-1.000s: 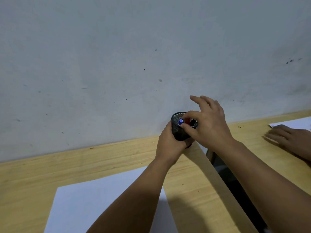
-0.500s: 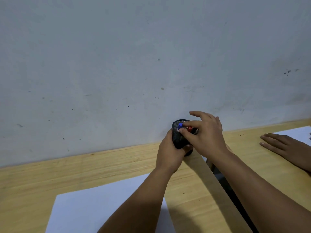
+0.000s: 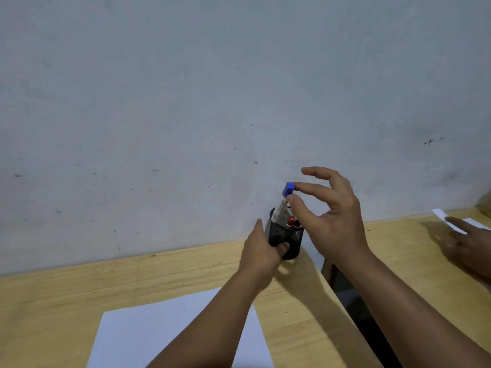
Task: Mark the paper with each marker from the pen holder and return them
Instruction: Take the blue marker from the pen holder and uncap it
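A black mesh pen holder (image 3: 289,239) stands on the wooden table against the wall. My left hand (image 3: 261,252) wraps around its left side. My right hand (image 3: 332,216) pinches the blue-capped marker (image 3: 283,199) between thumb and forefinger, with the marker half out of the holder and tilted to the right. A red-capped marker (image 3: 291,221) and a dark one sit inside the holder. A white sheet of paper (image 3: 159,335) lies near me, partly under my left forearm.
The grey wall rises right behind the holder. A dark gap (image 3: 353,301) separates my table from a second table at the right, where another person's hand (image 3: 470,243) rests on white paper (image 3: 446,219).
My right hand has risen and drawn the blue-capped marker partly out of the holder. My left hand kept its hold on the holder. The view has tilted slightly.
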